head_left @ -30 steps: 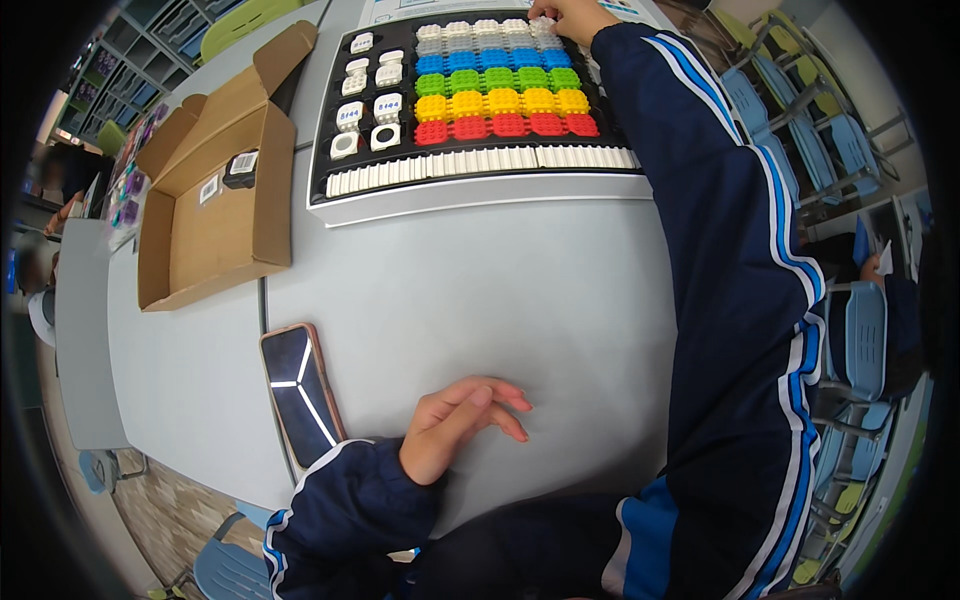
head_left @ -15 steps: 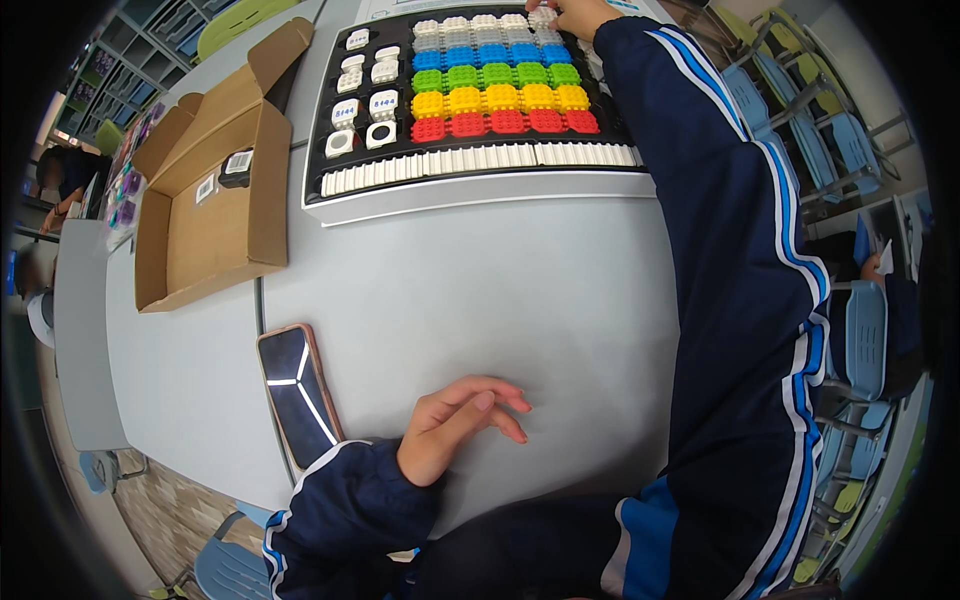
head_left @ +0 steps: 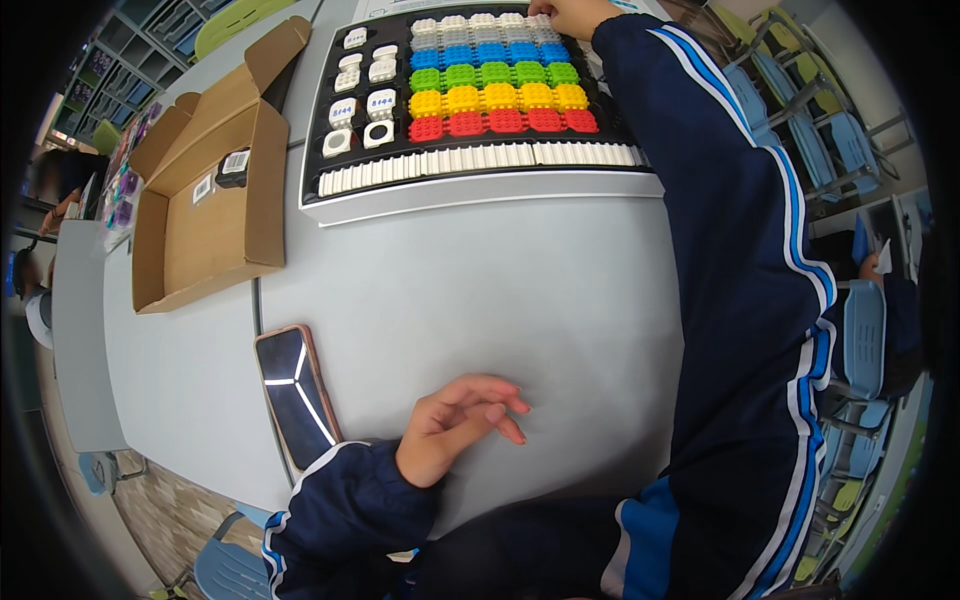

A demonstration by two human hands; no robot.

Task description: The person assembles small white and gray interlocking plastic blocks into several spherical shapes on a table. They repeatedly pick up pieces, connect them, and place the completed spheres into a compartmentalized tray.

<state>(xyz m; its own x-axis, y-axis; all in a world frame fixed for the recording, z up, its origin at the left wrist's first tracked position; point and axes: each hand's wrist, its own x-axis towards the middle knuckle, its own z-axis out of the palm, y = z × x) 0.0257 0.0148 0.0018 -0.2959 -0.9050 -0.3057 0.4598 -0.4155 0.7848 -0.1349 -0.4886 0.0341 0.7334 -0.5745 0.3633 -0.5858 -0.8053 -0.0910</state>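
Observation:
My right hand (head_left: 577, 16) reaches to the far side of a shallow tray (head_left: 480, 190) of plastic building blocks. Its bent fingers are closed at the right end of the back row, on a white building block (head_left: 539, 20); the upper edge of the view cuts off part of the hand. Rows of grey, blue, green, yellow and red blocks (head_left: 500, 122) lie in front of it. Near me, my left hand (head_left: 455, 422) hovers or rests over the grey table, fingers loosely bent and apart, holding nothing. A phone (head_left: 297, 396) lies to its left.
An open cardboard box (head_left: 210, 220) with a small black part (head_left: 235, 168) inside stands left of the tray. White modules (head_left: 381, 103) fill the tray's left side, and a white ridged strip (head_left: 480, 162) runs along its front. Chairs (head_left: 865, 340) stand at right; people sit beyond.
My right hand has shifted very slightly at the end of the white row, where the white block now sits lower. The left hand has barely moved.

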